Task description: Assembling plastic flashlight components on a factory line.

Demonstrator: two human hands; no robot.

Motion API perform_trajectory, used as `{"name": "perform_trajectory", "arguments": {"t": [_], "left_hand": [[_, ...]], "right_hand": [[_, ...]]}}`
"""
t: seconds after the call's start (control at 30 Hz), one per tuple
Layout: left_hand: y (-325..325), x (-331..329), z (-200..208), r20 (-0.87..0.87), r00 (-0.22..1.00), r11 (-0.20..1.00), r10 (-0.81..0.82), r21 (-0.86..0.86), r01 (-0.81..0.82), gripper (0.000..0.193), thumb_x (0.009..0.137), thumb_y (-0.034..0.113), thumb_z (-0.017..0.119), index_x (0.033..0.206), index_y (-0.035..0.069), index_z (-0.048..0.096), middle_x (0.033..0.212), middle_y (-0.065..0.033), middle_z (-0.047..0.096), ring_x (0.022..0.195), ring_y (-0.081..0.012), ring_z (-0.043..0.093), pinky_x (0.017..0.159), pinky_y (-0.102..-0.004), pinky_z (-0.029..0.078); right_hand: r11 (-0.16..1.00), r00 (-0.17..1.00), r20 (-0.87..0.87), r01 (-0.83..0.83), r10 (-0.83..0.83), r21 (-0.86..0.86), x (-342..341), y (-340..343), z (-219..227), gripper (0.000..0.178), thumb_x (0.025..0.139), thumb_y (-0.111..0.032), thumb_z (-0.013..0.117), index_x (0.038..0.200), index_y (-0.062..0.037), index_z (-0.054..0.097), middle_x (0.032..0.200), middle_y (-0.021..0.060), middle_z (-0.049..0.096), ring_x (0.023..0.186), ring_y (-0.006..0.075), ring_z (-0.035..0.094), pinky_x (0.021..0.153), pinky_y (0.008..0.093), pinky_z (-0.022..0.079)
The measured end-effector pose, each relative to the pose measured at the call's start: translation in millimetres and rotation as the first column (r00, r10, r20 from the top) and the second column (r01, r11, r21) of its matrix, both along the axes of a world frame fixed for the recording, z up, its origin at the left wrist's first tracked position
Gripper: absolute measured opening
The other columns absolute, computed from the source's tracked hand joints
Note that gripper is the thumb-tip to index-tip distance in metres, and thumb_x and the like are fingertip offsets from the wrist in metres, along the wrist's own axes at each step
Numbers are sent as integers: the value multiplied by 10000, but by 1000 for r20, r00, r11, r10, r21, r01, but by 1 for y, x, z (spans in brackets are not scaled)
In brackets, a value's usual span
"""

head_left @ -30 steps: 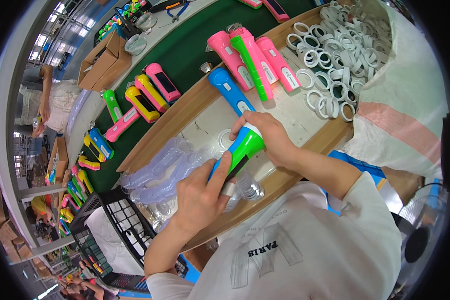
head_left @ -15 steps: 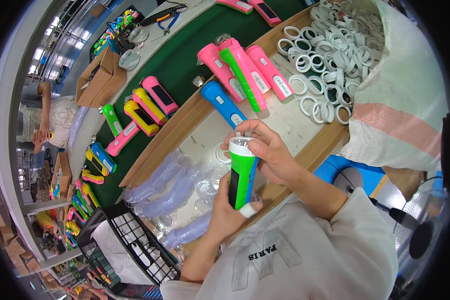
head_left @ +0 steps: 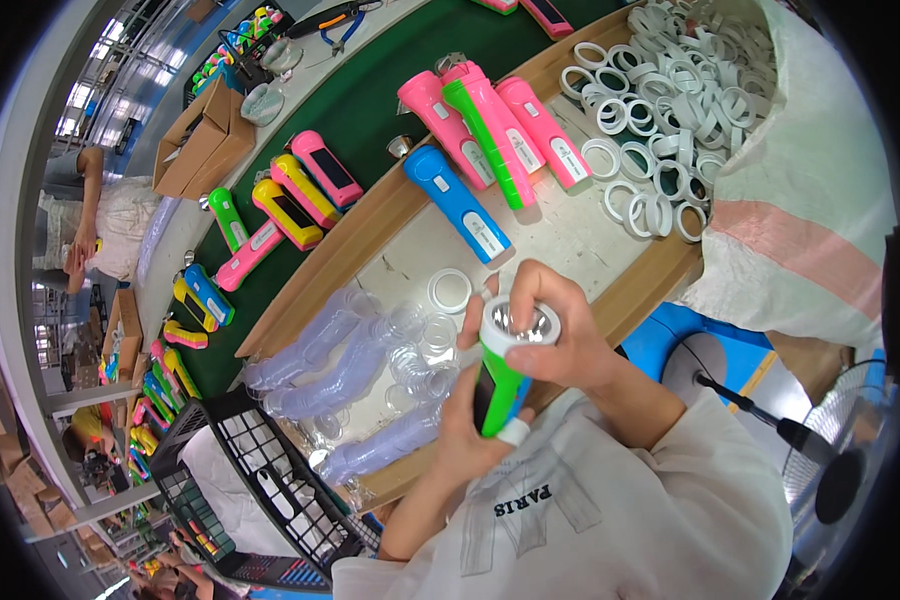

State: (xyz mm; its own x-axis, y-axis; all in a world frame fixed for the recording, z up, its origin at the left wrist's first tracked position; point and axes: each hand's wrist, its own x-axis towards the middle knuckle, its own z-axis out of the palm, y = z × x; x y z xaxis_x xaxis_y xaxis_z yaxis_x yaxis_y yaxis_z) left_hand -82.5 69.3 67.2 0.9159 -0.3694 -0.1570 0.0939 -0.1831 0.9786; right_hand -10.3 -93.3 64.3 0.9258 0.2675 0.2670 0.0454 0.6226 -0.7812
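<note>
A green and blue flashlight (head_left: pixel 502 388) with a black panel is tilted up in front of my chest, its reflector facing me. My left hand (head_left: pixel 460 440) is wrapped round its body, a white covering on one fingertip. At the head, my right hand (head_left: pixel 570 335) grips the white ring (head_left: pixel 548 322), with one finger reaching over the reflector. Just beyond lies a blue flashlight (head_left: pixel 457 205) on the worktop. A loose white ring (head_left: pixel 450 290) sits left of my right hand, beside stacks of clear round lenses (head_left: pixel 335 385) in plastic sleeves.
White rings (head_left: pixel 670 110) are heaped at the far right by a white sack (head_left: pixel 800 220). Several pink flashlights (head_left: pixel 550 130) lie across the wooden edge (head_left: pixel 300 290). Behind runs a green belt (head_left: pixel 370 100) with more flashlights. A black crate (head_left: pixel 270 480) stands lower left; a fan (head_left: pixel 840 430) is at right.
The flashlight has tilted so its reflector faces me more, and both hands have shifted slightly right and down. My right index finger now reaches over the reflector.
</note>
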Motion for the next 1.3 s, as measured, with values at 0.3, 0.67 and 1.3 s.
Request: {"name": "perform_trajectory", "arguments": {"t": [0.3,0.67,1.3], "left_hand": [[-7,26,-12,-363,916,925,171,-261,-276,551,756,33,701,1231,10,421,996,-142,591,764,-194,601,699,-315,506],[16,68,-24,-683,703,660,-196,-622,-421,643,819,386,684,1235,-50,461,1002,-204,629,676,-240,637,515,-318,546],[69,122,-29,353,848,443,-396,882,-160,302,665,144,768,942,53,692,909,-104,595,918,-291,550,834,-401,398]], "right_hand": [[998,878,-478,47,-19,47,21,-8,-14,240,935,-239,597,1092,-89,494,1032,75,597,980,166,594,855,345,480],[969,913,-341,170,-222,-177,47,-23,-23,296,936,-254,608,1155,-66,541,1074,50,578,986,135,555,848,295,467],[-279,821,537,479,-195,-832,81,-147,-55,198,787,-161,701,891,2,663,1035,245,562,941,368,577,808,429,479]]}}
